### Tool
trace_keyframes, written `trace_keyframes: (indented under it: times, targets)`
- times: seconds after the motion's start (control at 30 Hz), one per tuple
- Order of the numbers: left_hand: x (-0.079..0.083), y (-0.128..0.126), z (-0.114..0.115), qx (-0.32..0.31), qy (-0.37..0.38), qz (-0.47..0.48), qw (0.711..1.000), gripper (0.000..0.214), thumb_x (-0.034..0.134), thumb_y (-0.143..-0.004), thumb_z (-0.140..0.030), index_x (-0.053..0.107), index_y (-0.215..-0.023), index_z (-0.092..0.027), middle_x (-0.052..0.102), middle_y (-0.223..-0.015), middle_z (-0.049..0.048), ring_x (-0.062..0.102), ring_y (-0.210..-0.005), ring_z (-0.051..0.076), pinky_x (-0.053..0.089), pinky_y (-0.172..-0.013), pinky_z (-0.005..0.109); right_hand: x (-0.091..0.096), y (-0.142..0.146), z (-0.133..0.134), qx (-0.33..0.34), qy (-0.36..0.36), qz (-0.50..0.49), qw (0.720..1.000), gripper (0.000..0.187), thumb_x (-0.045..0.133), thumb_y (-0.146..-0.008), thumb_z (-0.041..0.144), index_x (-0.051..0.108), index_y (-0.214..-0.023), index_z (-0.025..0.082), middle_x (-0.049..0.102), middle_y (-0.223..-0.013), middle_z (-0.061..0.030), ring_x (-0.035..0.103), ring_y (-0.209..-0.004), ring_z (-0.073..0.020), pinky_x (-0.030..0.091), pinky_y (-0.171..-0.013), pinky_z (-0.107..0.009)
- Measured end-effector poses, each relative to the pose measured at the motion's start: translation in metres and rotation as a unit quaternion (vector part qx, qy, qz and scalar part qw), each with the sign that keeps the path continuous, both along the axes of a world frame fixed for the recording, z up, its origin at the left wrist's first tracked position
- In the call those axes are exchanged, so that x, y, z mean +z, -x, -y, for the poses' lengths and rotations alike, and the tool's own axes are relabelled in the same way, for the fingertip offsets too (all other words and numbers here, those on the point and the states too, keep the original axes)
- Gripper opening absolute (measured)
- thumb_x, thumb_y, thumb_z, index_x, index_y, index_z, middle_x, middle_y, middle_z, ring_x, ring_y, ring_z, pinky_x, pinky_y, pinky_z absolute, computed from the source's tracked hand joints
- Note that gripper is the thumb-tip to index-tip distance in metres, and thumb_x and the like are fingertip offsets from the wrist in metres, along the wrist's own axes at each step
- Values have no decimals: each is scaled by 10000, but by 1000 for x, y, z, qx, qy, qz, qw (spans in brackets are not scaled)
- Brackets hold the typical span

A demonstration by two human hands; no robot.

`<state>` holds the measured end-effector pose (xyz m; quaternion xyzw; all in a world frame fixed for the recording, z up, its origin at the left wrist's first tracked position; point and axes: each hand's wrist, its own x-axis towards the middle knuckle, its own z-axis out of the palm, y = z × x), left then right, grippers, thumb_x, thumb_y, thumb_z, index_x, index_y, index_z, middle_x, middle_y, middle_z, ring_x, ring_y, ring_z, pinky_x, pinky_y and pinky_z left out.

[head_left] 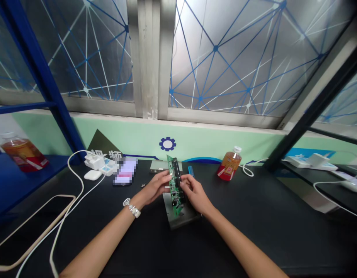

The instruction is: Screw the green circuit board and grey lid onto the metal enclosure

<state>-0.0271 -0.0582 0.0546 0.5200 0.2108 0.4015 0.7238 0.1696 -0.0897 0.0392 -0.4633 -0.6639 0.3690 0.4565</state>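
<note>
Between my hands a green circuit board (176, 189) with black components stands tilted on its long edge. My left hand (155, 188), with a metal watch on the wrist, is closed on the board's left side. From the other side the fingers of my right hand (195, 192) grip its component face. Beneath the board lies a grey metal case (178, 223), its upper part partly hidden by the board and my right hand. Behind the board is another flat metal piece (158, 166), and a small blue object (191, 171) lies just beyond my right fingers.
A drink bottle (229, 164) stands at the back right; another bottle (23, 152) is far left. White cables run from a power strip (107, 166) past a tan-edged phone (30, 227). A blurred lit screen (125, 171) lies at the back left. Shelf posts rise either side.
</note>
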Motion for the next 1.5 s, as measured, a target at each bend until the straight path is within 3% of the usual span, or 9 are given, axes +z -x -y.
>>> trace_keyframes:
  times: [0.1,0.2,0.37,0.57,0.87,0.97,1.07,1.17,1.5]
  targets:
    - [1,2,1,-10,17,12,1000,413,683,-876,-410,656,-1231,-201,719,-1112,111,681,-1035,266,539,-863,359,0,0,-1,28,47,0,998,281,580,-920,445,597,-1015,180,366,-605,73,335,-533,-113,279,-527,-241]
    - [1,4,0,-13,32,10,999,436,689,-875,-419,648,-1254,-209,716,-1125,114,678,-1042,268,533,-870,361,0,-2,-2,55,66,-12,996,263,581,-919,441,608,-978,185,330,-597,71,280,-525,-109,228,-505,-242]
    - [3,15,-3,19,38,-47,998,455,716,-865,-416,646,-1269,-218,692,-1175,109,672,-995,229,536,-793,299,-1,-8,-5,48,48,3,998,262,571,-933,444,619,-960,188,354,-639,49,312,-566,-120,264,-529,-248]
    - [9,33,-3,56,27,-92,994,405,746,-838,-426,702,-1146,-167,719,-950,88,651,-761,163,536,-620,240,1,-10,-6,7,22,29,999,317,607,-920,474,632,-1014,172,381,-644,52,349,-587,-116,301,-552,-234]
    - [5,44,-10,67,11,-131,989,353,750,-835,-411,713,-1067,-148,699,-863,58,637,-711,146,568,-602,253,4,-6,-2,-9,15,23,1000,352,628,-909,464,608,-1088,161,431,-657,45,373,-581,-111,330,-551,-230]
    - [3,49,-11,76,8,-143,987,368,753,-829,-416,710,-1084,-155,708,-885,63,644,-734,155,570,-617,260,9,-4,9,20,5,43,999,429,628,-912,372,523,-1275,169,482,-712,32,403,-601,-118,342,-557,-233]
    - [1,51,-13,94,12,-154,983,380,762,-812,-438,718,-1076,-167,715,-888,60,651,-756,165,569,-640,273,18,-1,22,85,-11,38,996,696,614,-891,233,290,-1507,204,618,-945,-50,529,-727,-151,437,-657,-264]
    - [0,50,-13,87,8,-163,983,412,736,-832,-461,721,-1129,-176,727,-917,70,666,-786,174,564,-681,285,22,3,31,150,-2,27,988,881,611,-840,138,131,-1571,241,639,-1078,-90,562,-729,-146,461,-658,-267]
    - [-1,40,-10,69,-1,-162,984,453,670,-901,-432,674,-1290,-200,742,-1123,113,690,-983,225,549,-781,296,16,10,35,177,-4,34,984,983,650,-815,115,80,-1594,301,656,-928,-25,542,-645,-117,470,-603,-241]
